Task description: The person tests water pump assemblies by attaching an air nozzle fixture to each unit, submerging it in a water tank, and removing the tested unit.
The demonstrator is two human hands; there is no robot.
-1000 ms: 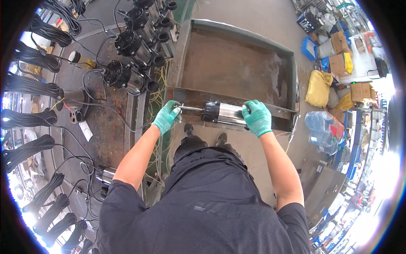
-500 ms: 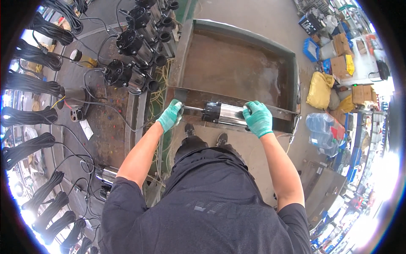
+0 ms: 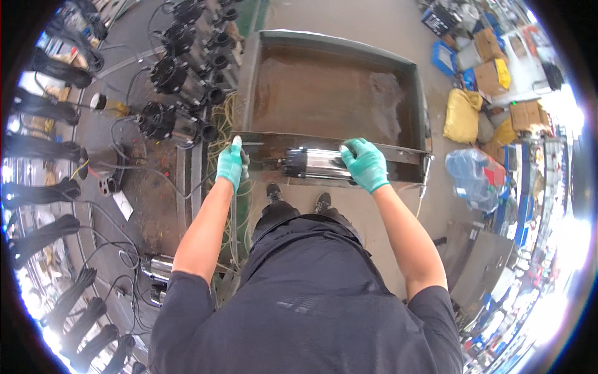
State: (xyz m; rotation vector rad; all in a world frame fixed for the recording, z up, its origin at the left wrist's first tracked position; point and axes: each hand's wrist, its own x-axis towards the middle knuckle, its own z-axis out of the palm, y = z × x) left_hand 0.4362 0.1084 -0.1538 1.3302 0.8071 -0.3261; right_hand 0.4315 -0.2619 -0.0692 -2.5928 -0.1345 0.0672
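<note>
A silver cylindrical pump motor (image 3: 316, 163) with a black ribbed end lies on its side on the near ledge of a metal tray (image 3: 247, 93). My right hand (image 3: 364, 164), in a green glove, is closed over its right part. My left hand (image 3: 230, 164), gloved alike, is a fist to the left of the motor, apart from its black end. From this fist a thin metal shaft (image 3: 252, 144) points right; the handle is hidden in the glove, so its exact kind does not show.
Several silver and black pumps (image 3: 180, 124) stand on the workbench (image 3: 159, 206) at left, with coiled black cables (image 3: 43, 146) hanging beyond. A yellow sack (image 3: 462, 115), a blue crate (image 3: 444, 58) and plastic-wrapped goods (image 3: 473, 177) lie at right. Pale hoses run beside the bench.
My left hand has drawn the shaft back to the left, off the motor's black end, and turned more upright. My right hand stays on the motor. The whole view has shifted slightly.
</note>
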